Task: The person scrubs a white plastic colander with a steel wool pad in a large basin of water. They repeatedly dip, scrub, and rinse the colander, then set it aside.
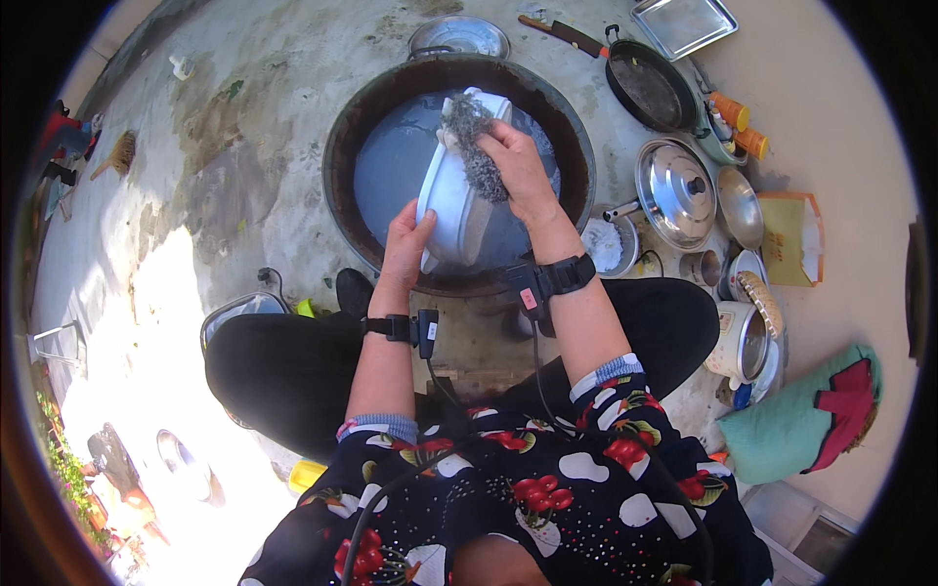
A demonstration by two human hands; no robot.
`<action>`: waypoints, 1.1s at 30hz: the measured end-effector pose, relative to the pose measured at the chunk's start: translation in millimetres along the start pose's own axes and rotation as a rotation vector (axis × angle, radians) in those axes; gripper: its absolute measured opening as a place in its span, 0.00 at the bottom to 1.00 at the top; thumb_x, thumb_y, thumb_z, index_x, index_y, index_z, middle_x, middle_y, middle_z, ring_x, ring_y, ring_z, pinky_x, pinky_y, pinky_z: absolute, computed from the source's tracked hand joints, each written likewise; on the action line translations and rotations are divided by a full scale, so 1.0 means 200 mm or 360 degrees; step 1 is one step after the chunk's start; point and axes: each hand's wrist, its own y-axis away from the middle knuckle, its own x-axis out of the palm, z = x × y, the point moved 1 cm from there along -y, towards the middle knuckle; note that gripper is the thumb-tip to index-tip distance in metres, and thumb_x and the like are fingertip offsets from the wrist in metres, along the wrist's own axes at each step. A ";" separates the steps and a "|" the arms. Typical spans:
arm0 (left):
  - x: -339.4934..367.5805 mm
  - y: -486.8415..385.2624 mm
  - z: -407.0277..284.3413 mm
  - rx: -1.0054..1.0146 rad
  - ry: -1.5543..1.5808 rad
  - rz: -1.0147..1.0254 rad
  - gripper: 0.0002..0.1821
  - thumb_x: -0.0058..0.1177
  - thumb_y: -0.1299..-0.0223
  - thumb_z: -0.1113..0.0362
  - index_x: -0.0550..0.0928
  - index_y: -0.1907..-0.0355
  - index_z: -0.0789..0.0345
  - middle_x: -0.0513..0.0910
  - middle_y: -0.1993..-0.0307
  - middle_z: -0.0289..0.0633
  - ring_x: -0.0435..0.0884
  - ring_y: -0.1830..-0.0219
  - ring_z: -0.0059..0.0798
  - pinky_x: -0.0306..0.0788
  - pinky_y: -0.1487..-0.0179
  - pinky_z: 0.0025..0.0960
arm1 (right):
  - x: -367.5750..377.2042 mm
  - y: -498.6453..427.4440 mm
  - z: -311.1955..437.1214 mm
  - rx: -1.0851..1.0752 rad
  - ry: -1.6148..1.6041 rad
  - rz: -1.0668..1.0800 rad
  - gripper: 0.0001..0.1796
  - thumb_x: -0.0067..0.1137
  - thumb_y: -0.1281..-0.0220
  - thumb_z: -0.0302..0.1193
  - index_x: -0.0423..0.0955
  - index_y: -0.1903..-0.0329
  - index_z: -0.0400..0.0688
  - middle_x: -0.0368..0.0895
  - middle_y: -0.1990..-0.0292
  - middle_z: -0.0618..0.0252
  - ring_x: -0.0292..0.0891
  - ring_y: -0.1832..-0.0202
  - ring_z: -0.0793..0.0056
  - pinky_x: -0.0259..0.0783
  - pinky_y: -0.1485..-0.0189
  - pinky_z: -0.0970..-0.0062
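Observation:
A large dark metal basin [339,190] holding cloudy water stands on the ground in front of me. Over the water, a white pot-like vessel [448,198] is tilted on its side. My left hand [407,242] grips its near left rim, the thumb on the outer face. In my right hand [516,165] is a clump of grey metal scouring wool [480,165], which rests against the upper side of the vessel. The lowest part of the vessel is close to the water; I cannot tell whether it touches. Both wrists wear black straps with small boxes and cables.
A round metal lid [469,36] lies beyond the basin. To the right are a cleaver [575,38], a black frying pan [651,86], a steel lid [676,194], a bowl with white stuff [604,245] and a cream pot [731,333]. A straw brush [121,154] lies far left.

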 end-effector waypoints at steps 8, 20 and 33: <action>0.06 -0.03 -0.01 -0.0054 -0.0078 0.0114 0.18 0.55 0.19 0.65 0.81 0.33 0.68 0.87 0.48 0.31 0.82 0.49 0.16 0.75 0.42 0.26 | -0.16 -0.37 -0.20 -0.0602 0.1906 -0.0613 0.17 0.63 0.32 0.40 0.85 0.48 0.42 0.88 0.49 0.55 0.81 0.43 0.52 0.73 0.40 0.51; 0.08 -0.04 0.06 0.0045 -0.0068 0.0012 0.18 0.53 0.23 0.74 0.82 0.34 0.67 0.85 0.44 0.32 0.81 0.47 0.17 0.75 0.41 0.27 | 0.20 0.34 -0.23 -0.0879 0.1936 -0.0351 0.20 0.63 0.34 0.33 0.83 0.41 0.43 0.84 0.41 0.58 0.75 0.34 0.57 0.66 0.31 0.53; 0.12 0.04 0.01 -0.0036 -0.0233 0.0148 0.16 0.56 0.20 0.67 0.83 0.36 0.68 0.86 0.50 0.28 0.80 0.51 0.14 0.74 0.44 0.25 | -0.42 -0.43 -0.17 -0.0325 0.1875 -0.0695 0.19 0.60 0.29 0.40 0.85 0.44 0.41 0.85 0.41 0.54 0.76 0.36 0.46 0.74 0.36 0.45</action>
